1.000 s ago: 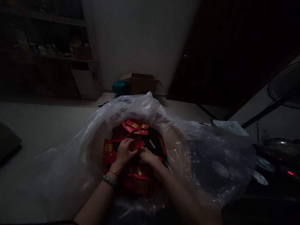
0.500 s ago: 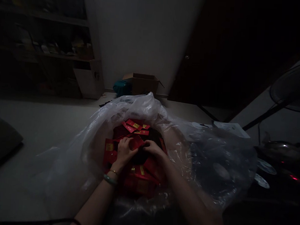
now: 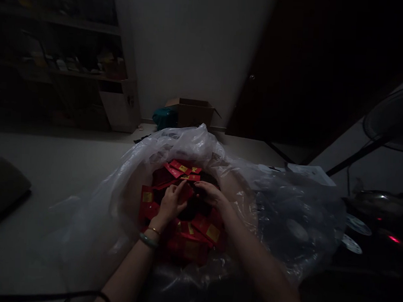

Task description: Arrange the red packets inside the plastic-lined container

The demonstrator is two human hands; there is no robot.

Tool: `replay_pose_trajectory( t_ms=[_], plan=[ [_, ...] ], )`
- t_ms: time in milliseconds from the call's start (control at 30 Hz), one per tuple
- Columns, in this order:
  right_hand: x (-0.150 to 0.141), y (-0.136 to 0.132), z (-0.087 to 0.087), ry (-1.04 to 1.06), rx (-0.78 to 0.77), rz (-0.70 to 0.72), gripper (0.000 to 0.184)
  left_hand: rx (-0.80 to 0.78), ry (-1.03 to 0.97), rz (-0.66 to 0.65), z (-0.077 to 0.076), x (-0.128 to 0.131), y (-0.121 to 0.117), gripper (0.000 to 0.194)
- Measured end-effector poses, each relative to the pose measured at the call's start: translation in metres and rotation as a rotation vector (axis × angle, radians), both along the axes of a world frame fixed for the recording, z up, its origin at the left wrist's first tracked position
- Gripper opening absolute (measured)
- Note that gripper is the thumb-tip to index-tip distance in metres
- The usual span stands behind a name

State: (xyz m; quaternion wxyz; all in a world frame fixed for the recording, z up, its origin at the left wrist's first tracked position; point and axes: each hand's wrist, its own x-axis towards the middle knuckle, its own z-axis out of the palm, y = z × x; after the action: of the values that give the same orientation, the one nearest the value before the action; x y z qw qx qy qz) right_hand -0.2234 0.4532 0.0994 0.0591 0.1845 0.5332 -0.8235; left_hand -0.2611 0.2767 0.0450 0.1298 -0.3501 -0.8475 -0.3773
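Observation:
A large clear plastic bag lies open in front of me, filled with several small red packets with gold labels. Both hands are inside its mouth. My left hand, with a green bangle and a thin bracelet at the wrist, rests on the packets, and its fingers curl around a red packet. My right hand meets it from the right, fingers bent and pinching at the same spot. The room is dim, so what the right fingers hold is unclear.
A cardboard box and a teal bag stand by the far wall. Shelves fill the back left. A standing fan and a dark appliance with a red light sit at the right. A dark flat object lies at the left.
My right hand has moved up and away from me across the packets to meet the left fingers. More red packets now show below my hands. The left hand has barely shifted.

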Motion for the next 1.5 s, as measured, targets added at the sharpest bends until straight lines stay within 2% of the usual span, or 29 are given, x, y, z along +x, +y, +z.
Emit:
replay_pose_trajectory(
  t_ms=[100, 233, 400, 500, 667, 733, 833, 1067, 1267, 1500],
  plan=[
    [0.001, 0.001, 0.003, 0.018, 0.029, 0.033, 0.012, -0.147, 0.039, -0.026, 0.01, 0.003, 0.001, 0.065],
    [-0.001, 0.005, 0.009, 0.011, 0.035, 0.048, 0.008, -0.189, 0.011, 0.006, 0.022, 0.007, 0.003, 0.049],
    [-0.001, 0.011, 0.023, 0.009, 0.022, 0.065, 0.007, -0.186, -0.025, -0.08, 0.029, 0.008, -0.001, 0.055],
    [-0.002, 0.01, 0.027, 0.022, 0.035, 0.105, 0.01, -0.242, -0.041, -0.13, 0.036, 0.01, -0.003, 0.056],
    [-0.008, 0.002, 0.025, 0.033, 0.086, 0.133, 0.011, -0.389, -0.069, -0.004, 0.048, 0.01, 0.0, 0.038],
    [-0.008, 0.0, 0.026, 0.051, 0.112, 0.172, 0.011, -0.4, -0.073, 0.0, 0.05, 0.008, 0.001, 0.03],
    [-0.009, -0.002, 0.03, 0.086, 0.172, 0.228, 0.014, -0.318, -0.055, -0.077, 0.05, 0.002, -0.001, 0.024],
    [-0.017, -0.004, 0.04, 0.103, 0.392, 0.203, 0.006, 0.059, -0.102, -0.222, 0.045, -0.014, -0.002, 0.016],
    [-0.018, -0.01, 0.053, 0.167, 0.571, 0.224, 0.017, 0.213, -0.116, -0.178, 0.03, -0.022, 0.006, 0.017],
    [-0.033, -0.024, 0.059, 0.229, 0.964, 0.254, 0.019, 0.333, -0.055, -0.099, 0.02, -0.022, 0.008, 0.016]
  ],
)
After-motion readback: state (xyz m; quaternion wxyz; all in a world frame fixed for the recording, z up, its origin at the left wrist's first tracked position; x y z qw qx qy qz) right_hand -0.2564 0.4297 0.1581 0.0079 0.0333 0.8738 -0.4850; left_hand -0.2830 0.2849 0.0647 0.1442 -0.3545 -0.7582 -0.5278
